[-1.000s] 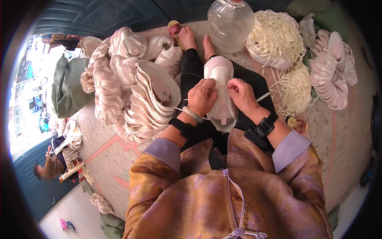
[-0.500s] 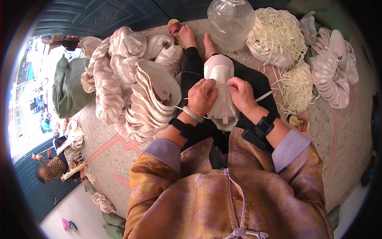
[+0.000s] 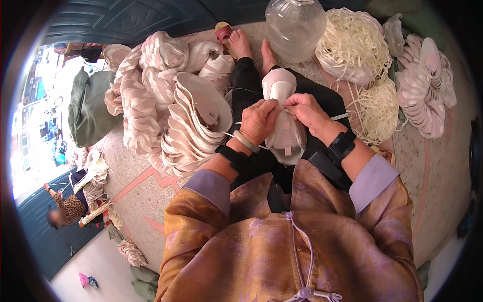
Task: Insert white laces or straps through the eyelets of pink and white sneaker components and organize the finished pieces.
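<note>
On my lap lies a pale pink and white shoe upper (image 3: 279, 85), toe pointing away from me, its tongue toward my body. My left hand (image 3: 259, 121) is closed on the upper's left edge, thumb and fingertips near the lacing area. My right hand (image 3: 308, 113) pinches at the middle of the upper, fingertips beside the left thumb, apparently on a white shoelace. One flat lace end (image 3: 339, 117) sticks out past my right wrist; another stretch shows by the left wrist. The fingers partly hide the lacing.
Stacked shoe uppers (image 3: 188, 126) heap up at my left. To the right lie a tangle of cream laces (image 3: 352, 43) and more pink uppers (image 3: 427, 85). A large clear plastic jug (image 3: 295, 30) stands beyond my feet. A person (image 3: 70, 206) sits far left, near a green sack (image 3: 88, 108).
My right hand has moved left across the upper, so its fingertips now meet near the left thumb. The left hand stays at the upper's left edge.
</note>
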Demonstrator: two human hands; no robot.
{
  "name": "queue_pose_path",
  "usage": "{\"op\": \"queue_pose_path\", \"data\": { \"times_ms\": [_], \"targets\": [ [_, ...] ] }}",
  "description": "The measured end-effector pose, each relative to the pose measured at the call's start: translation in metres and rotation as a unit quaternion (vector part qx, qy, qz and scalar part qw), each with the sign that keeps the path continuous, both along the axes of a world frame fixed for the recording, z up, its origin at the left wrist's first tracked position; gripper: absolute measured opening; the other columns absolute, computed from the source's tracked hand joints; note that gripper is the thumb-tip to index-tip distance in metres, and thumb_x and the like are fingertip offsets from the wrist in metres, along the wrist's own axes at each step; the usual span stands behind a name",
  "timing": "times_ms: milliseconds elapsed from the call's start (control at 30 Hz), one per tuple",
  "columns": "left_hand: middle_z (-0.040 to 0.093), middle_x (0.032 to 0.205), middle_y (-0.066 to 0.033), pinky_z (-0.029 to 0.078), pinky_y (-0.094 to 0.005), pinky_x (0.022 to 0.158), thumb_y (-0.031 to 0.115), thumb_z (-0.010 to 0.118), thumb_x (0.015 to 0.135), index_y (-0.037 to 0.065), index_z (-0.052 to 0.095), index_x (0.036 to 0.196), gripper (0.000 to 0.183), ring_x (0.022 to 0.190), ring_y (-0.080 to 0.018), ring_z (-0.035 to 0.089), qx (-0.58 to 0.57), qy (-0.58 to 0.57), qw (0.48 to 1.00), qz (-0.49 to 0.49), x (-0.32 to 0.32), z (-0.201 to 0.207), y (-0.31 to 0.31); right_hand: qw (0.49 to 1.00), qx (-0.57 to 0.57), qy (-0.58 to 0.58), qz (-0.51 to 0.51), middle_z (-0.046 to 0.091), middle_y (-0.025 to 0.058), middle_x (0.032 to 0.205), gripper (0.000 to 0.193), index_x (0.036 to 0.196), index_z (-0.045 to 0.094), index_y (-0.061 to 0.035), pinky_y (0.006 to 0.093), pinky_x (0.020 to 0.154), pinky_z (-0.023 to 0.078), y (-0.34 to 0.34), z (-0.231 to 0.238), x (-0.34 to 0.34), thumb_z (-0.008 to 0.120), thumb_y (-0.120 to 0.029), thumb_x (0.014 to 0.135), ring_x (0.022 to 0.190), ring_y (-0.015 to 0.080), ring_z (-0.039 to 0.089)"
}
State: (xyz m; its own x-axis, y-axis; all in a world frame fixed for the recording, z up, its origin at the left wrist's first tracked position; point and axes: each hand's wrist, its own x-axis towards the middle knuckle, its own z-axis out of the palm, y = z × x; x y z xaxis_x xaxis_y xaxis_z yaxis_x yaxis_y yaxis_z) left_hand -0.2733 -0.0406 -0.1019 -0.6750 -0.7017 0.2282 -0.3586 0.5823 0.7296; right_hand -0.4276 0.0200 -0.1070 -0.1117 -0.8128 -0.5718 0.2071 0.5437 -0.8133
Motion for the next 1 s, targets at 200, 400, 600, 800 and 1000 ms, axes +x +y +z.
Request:
{"op": "queue_pose_path", "data": {
  "times_ms": [200, 400, 600, 800, 1000],
  "targets": [
    [0.059, 0.072, -0.0106, 0.048, -0.0314, 0.056, 0.002, 0.061, 0.073, 0.006, 0.060, 0.084, 0.012, 0.064, -0.0262, 0.061, -0.008, -0.033, 0.998, -0.055, 0.000, 0.001, -0.006, 0.999, -0.002, -0.025, 0.020, 0.058, 0.0055, 0.071, 0.011, 0.080, 0.061, 0.0024, 0.0247, 0.057, 0.042, -0.001, -0.004, -0.005, 0.052, -0.002, 0.077, 0.064, 0.0105, 0.052],
    [0.059, 0.072, -0.0101, 0.048, -0.0318, 0.056, 0.001, 0.061, 0.073, 0.006, 0.061, 0.083, 0.011, 0.063, -0.0265, 0.060, -0.024, -0.035, 0.996, -0.076, -0.002, 0.002, -0.009, 0.999, 0.004, -0.047, 0.025, 0.057, 0.0033, 0.069, 0.008, 0.077, 0.061, 0.0009, 0.0231, 0.054, 0.040, -0.002, 0.000, -0.010, 0.053, -0.003, 0.077, 0.062, 0.0093, 0.050],
    [0.059, 0.072, -0.0107, 0.048, -0.0315, 0.056, 0.001, 0.062, 0.072, 0.005, 0.061, 0.083, 0.012, 0.064, -0.0260, 0.060, -0.018, -0.005, 0.997, -0.069, -0.005, 0.002, -0.006, 0.997, 0.006, -0.069, 0.016, 0.055, 0.0023, 0.068, 0.009, 0.077, 0.060, 0.0008, 0.0225, 0.054, 0.038, 0.000, -0.001, -0.012, 0.053, -0.003, 0.077, 0.060, 0.0077, 0.047],
    [0.056, 0.069, -0.0121, 0.046, -0.0368, 0.055, 0.004, 0.059, 0.074, 0.005, 0.054, 0.079, 0.007, 0.063, -0.0312, 0.057, 0.008, -0.003, 0.999, -0.046, -0.009, -0.001, -0.005, 0.997, 0.003, -0.076, 0.027, 0.056, 0.0030, 0.069, 0.008, 0.078, 0.061, 0.0007, 0.0222, 0.055, 0.038, 0.000, -0.001, -0.013, 0.054, -0.004, 0.077, 0.060, 0.0082, 0.047],
    [0.055, 0.072, -0.0144, 0.045, -0.0358, 0.056, -0.001, 0.052, 0.078, 0.003, 0.050, 0.081, 0.005, 0.063, -0.0331, 0.056, 0.021, 0.014, 0.999, -0.045, -0.011, -0.007, -0.006, 0.992, -0.052, 0.065, 0.095, 0.057, 0.0022, 0.067, 0.013, 0.085, 0.058, -0.0006, 0.0247, 0.055, 0.042, 0.008, 0.011, -0.023, 0.055, -0.012, 0.079, 0.059, 0.0089, 0.051]
  ]
}}
